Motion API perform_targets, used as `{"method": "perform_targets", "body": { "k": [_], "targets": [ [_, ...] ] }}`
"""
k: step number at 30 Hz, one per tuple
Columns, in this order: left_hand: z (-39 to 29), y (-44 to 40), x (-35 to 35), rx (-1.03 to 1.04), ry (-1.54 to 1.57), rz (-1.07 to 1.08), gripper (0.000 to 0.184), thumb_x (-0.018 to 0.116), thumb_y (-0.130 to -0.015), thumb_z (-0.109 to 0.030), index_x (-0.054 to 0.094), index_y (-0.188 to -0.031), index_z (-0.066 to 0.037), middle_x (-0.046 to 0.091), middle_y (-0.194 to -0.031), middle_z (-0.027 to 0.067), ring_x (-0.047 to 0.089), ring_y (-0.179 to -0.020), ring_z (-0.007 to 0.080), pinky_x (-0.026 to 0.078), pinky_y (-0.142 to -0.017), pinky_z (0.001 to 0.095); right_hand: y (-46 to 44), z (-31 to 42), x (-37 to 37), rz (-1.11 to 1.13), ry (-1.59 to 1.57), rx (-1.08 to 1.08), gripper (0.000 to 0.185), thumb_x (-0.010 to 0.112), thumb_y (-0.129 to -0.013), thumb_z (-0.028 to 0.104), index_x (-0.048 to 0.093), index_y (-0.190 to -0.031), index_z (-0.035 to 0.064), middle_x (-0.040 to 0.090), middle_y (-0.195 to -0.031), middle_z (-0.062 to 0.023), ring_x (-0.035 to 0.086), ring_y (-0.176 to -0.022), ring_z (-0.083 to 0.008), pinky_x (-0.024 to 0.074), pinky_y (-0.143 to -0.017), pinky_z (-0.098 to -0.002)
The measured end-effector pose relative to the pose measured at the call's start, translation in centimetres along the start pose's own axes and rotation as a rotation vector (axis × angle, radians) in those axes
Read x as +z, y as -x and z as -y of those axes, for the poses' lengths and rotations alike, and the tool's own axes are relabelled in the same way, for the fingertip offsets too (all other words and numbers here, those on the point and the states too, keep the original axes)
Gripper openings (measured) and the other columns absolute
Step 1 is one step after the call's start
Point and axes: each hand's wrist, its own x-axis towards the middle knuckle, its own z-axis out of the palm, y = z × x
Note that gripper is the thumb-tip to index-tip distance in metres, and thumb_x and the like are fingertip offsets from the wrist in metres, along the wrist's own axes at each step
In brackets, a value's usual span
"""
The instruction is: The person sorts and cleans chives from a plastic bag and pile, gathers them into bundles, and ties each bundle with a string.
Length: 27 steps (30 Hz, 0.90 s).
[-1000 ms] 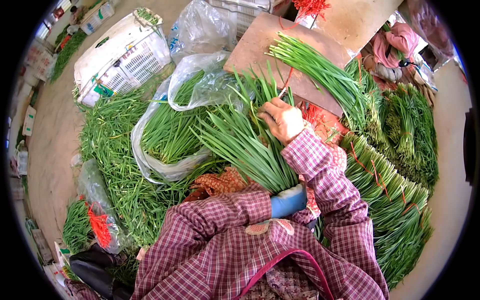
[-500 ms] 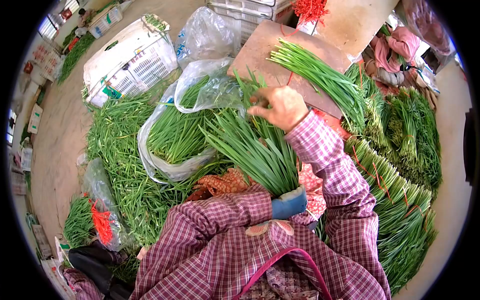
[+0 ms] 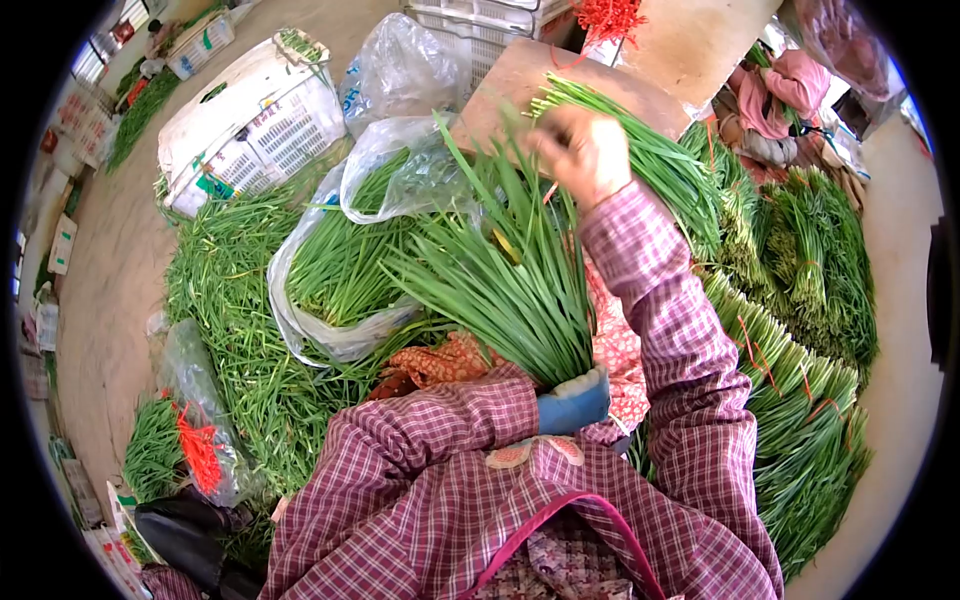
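My left hand (image 3: 574, 402), in a blue glove, is closed round the lower end of a bunch of garlic chives (image 3: 500, 285) in front of my chest. The long flat leaves fan upward and to the left, with one yellowed leaf among them. My bare right hand (image 3: 585, 155) is raised beside the leaf tips, its fingers curled and partly blurred. Whatever it may pinch is too smeared to make out. Just behind it, a trimmed bundle of chives (image 3: 655, 150) lies on a brown board (image 3: 510, 75).
An open plastic bag (image 3: 290, 300) of chives stands amid a loose heap of leaves (image 3: 225, 270) on the left. Tied bundles (image 3: 800, 430) are stacked at right. Behind are a white crate (image 3: 255, 115) and red ties (image 3: 608, 18). Another bunch of red ties (image 3: 200, 450) lies lower left.
My right hand has moved right and slightly up, away from the leaves it was among. The chives in my left hand now fan out more upright, with the yellowed leaf showing.
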Motion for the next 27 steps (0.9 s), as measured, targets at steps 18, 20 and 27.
{"method": "perform_targets", "body": {
  "k": [18, 20, 27],
  "targets": [
    [32.1, 21.0, -14.7, -0.543, 1.917, -1.708, 0.012, 0.051, -0.094, -0.019, 0.06, -0.097, -0.012, 0.042, -0.064, -0.0043, 0.046, -0.064, 0.0135, 0.045, -0.086, 0.0408, 5.8, -1.6, -5.6, 0.516, 0.255, 0.046, 0.035, 0.062, -0.085, 0.041, 0.064, -0.103, 0.0108, 0.067, -0.084, -0.017, 0.065, -0.079, -0.0345, 0.0522, -0.071, -0.0427],
    [32.6, 21.6, -14.6, -0.543, 1.902, -1.767, 0.01, 0.052, -0.093, -0.018, 0.059, -0.097, -0.012, 0.044, -0.065, -0.0042, 0.047, -0.066, 0.0134, 0.045, -0.087, 0.0402, 7.0, -0.7, -4.2, 0.36, 0.068, -0.028, 0.031, 0.062, -0.084, 0.039, 0.065, -0.092, 0.0098, 0.065, -0.08, -0.0141, 0.064, -0.075, -0.0345, 0.05, -0.065, -0.0445],
    [33.0, 21.5, -12.9, -0.827, 1.658, -1.944, 0.008, 0.057, -0.091, -0.017, 0.058, -0.096, -0.01, 0.049, -0.069, -0.0038, 0.05, -0.07, 0.0128, 0.044, -0.091, 0.0393, 7.5, 6.8, -3.0, 0.148, -0.408, -0.165, 0.014, 0.063, -0.083, 0.017, 0.062, -0.09, 0.0048, 0.065, -0.082, -0.0128, 0.064, -0.074, -0.0329, 0.0504, -0.065, -0.04]
  ]
}}
